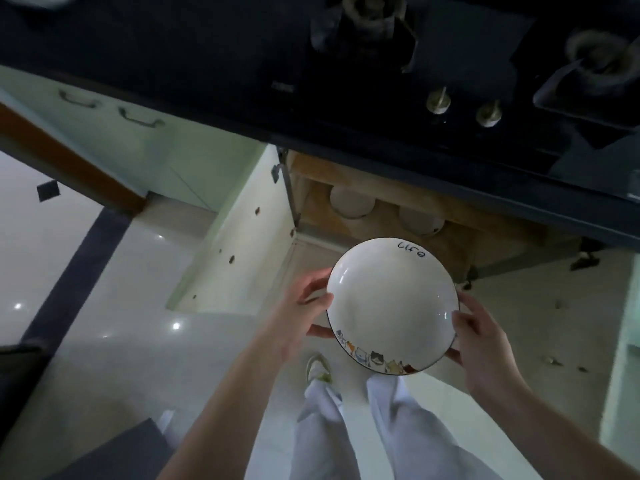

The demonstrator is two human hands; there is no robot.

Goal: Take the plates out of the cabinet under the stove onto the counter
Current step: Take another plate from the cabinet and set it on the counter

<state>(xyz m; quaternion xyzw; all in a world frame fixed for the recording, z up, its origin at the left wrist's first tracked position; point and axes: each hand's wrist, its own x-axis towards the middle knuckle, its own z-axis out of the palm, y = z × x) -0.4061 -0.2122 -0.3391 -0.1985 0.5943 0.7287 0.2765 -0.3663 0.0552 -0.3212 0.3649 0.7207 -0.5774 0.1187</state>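
Hands hold a round white ceramic plate (391, 303) with a thin dark rim, the word "life" written near its far edge and a row of small cartoon cats along its near edge. The left hand (304, 313) grips the plate's left rim, thumb on top and fingers beneath; the right hand (481, 337) grips the right rim the same way. The plate is level, in the air in front of the open cabinet (381, 216) under the black glass stove (346, 81). Inside the wooden cabinet two more pale round dishes (351, 202) lie side by side, though shadow makes it hard to tell whether they are plates or bowls. The pale green cabinet door (239, 233) stands swung open to the left. Below, white trouser legs (346, 427) show over the glossy tiled floor (121, 289).
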